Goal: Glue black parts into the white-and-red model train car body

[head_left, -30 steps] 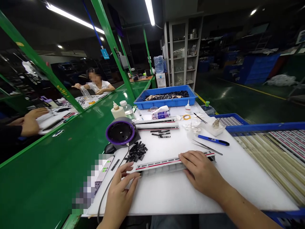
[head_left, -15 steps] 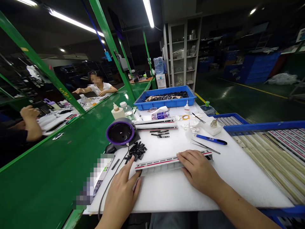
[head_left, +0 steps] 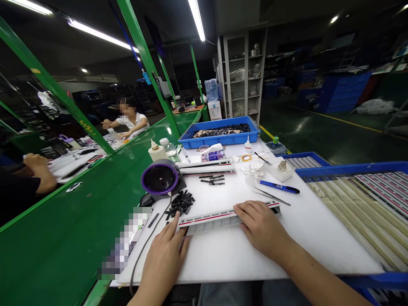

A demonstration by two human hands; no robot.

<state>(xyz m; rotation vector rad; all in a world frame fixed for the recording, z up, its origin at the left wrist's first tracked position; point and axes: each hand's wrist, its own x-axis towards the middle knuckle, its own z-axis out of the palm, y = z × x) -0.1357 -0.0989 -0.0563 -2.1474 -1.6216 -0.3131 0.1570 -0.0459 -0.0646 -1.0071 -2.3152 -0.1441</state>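
Note:
A model train car shell (head_left: pixel 208 217), pale grey with a red stripe and a row of small dark windows, lies slanted on the white work surface (head_left: pixel 219 259). My right hand (head_left: pixel 259 221) is closed over its right part, fingers across the top and thumb on the near side. At the left end, my left hand (head_left: pixel 167 244) has its fingers against the shell, the index stretched along the end and the thumb lower down. What lies beneath these fingers is partly hidden. Just beyond the left fingertips is a heap of small black pieces (head_left: pixel 183 202).
Behind stand a round purple-rimmed device (head_left: pixel 160 177), more train shells (head_left: pixel 208 171), bottles (head_left: pixel 168 148) and a blue bin (head_left: pixel 219 139) of black parts. Tweezers (head_left: pixel 272 196) and a blue pen-like tool (head_left: pixel 279 186) lie right. Trays of shells (head_left: pixel 382 189) flank the table. Co-workers sit left.
The whole view has shifted slightly to the left. Both hands stay on the train car shell with almost no movement. The seated co-worker's arms have moved.

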